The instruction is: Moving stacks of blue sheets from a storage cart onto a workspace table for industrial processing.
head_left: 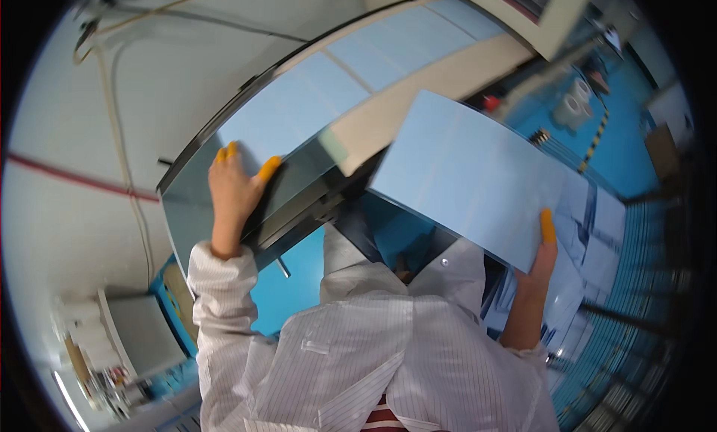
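Note:
My right hand [539,264] grips a pale blue rectangular panel [467,174] by its near right corner. The yellow-capped thumb lies on top and the fingers are hidden underneath. That panel is held tilted in front of my body, above my legs. To the left, my left hand [237,189] is at the near end of another pale blue panel [287,107], which lies flat on a conveyor [388,122]. Yellow finger cots cover its fingertips and thumb, which are spread apart. Whether the fingers press on that panel or only rest at its end is hard to see.
More pale blue panels [403,44] lie in a row farther along the conveyor. A wire rack [635,283] stands at right, beside stacked shiny panels [571,283]. A cream machine housing [553,21] is at the far end. White rolls [573,107] sit on the blue floor.

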The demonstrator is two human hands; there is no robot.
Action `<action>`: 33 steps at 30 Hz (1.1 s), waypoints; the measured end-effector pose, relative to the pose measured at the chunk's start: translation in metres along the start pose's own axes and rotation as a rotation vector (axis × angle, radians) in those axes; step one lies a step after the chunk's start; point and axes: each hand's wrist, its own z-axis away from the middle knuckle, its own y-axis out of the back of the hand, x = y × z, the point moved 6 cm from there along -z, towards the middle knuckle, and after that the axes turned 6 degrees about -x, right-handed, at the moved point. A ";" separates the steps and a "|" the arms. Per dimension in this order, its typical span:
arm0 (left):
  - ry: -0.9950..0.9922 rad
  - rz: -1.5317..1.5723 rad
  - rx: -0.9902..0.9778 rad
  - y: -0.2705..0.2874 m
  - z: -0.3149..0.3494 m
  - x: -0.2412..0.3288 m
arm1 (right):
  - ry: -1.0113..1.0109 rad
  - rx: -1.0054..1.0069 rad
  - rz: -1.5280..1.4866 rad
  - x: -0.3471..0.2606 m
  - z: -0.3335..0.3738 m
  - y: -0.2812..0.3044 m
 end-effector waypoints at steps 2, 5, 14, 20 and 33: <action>-0.070 0.079 0.104 -0.003 0.004 -0.005 | -0.072 0.059 0.011 0.004 0.001 -0.001; -0.053 0.226 0.077 -0.010 0.001 -0.022 | -0.142 -0.033 -0.011 0.011 -0.002 0.005; 0.021 1.687 -0.571 0.018 0.046 0.173 | -0.334 -0.143 -0.127 0.032 0.011 0.022; 0.039 1.755 -0.590 0.013 0.059 0.220 | -0.118 -0.300 0.121 0.018 -0.007 0.108; 0.316 1.848 -0.089 0.029 0.038 0.055 | -0.412 1.026 1.577 -0.039 0.025 0.494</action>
